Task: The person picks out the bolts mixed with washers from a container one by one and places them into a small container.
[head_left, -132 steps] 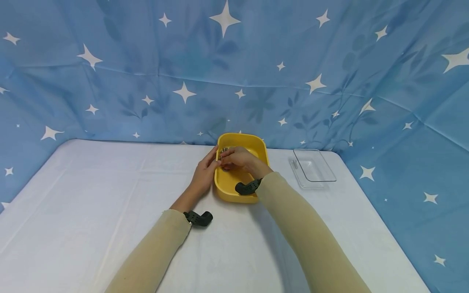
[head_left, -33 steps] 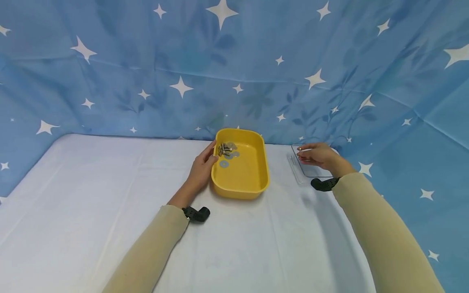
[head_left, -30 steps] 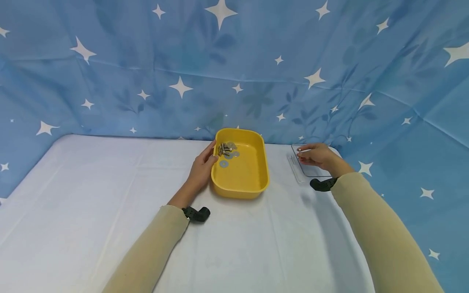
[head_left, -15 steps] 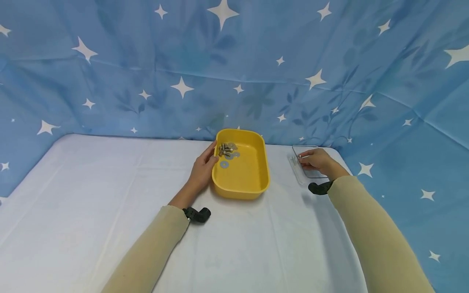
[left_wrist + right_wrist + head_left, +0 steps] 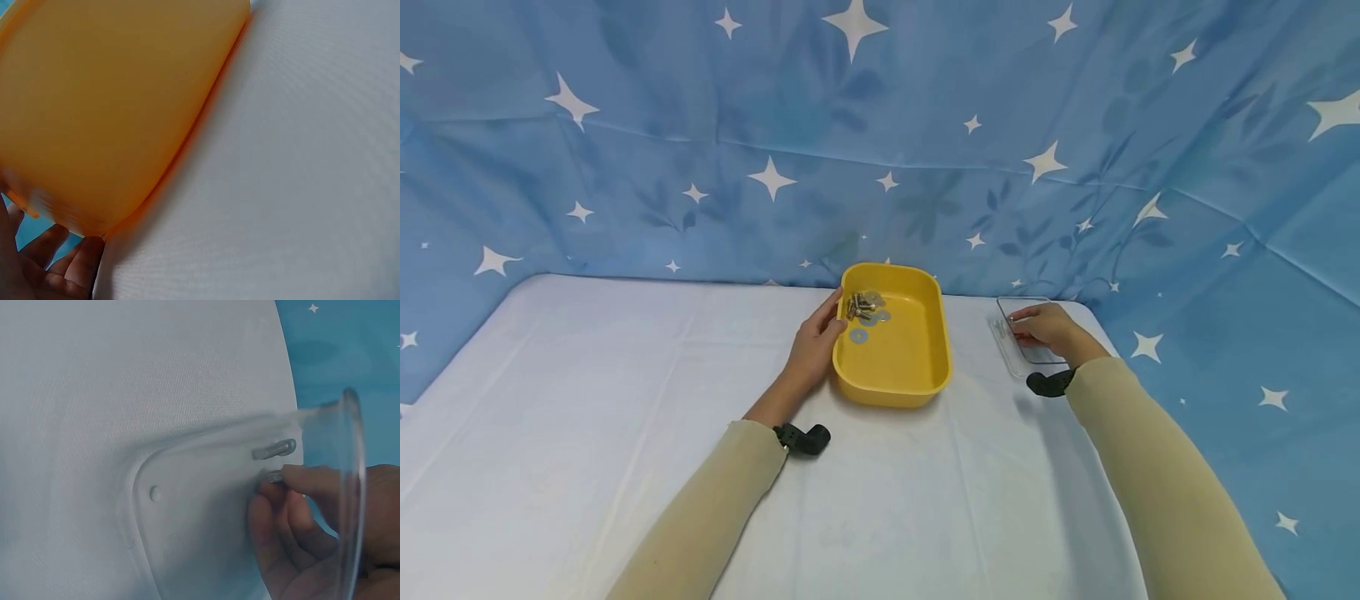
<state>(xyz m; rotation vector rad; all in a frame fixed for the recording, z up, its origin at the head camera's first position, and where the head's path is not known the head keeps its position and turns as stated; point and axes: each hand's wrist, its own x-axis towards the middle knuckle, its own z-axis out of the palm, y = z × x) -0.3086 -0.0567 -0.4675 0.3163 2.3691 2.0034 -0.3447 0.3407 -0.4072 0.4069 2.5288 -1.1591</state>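
At the left side of a yellow plastic bin (image 5: 891, 354), my left hand (image 5: 808, 346) holds the wall, thumb at the rim. Several bolts (image 5: 860, 307) lie heaped in the bin's far left part, with flat grey washers (image 5: 858, 336) around them. My right hand (image 5: 1047, 327) is inside a clear plastic box (image 5: 147, 519) at the right. Its thumb and fingers pinch a small metal bolt (image 5: 275, 477), mostly hidden by the fingertips. Another bolt (image 5: 275, 450) lies on the box floor just beside them. In the left wrist view, my left fingers (image 5: 84, 259) touch the bin's outside.
A white cloth (image 5: 647, 417) covers the table. Behind it hangs a blue curtain (image 5: 820, 125) with white stars. The clear box's rim (image 5: 353, 487) stands up around my right hand, close to the table's right edge.
My right hand was in the yellow bin at first, then moved right to above the clear box with a bolt. It has since lowered into the box. My left hand stays at the bin.
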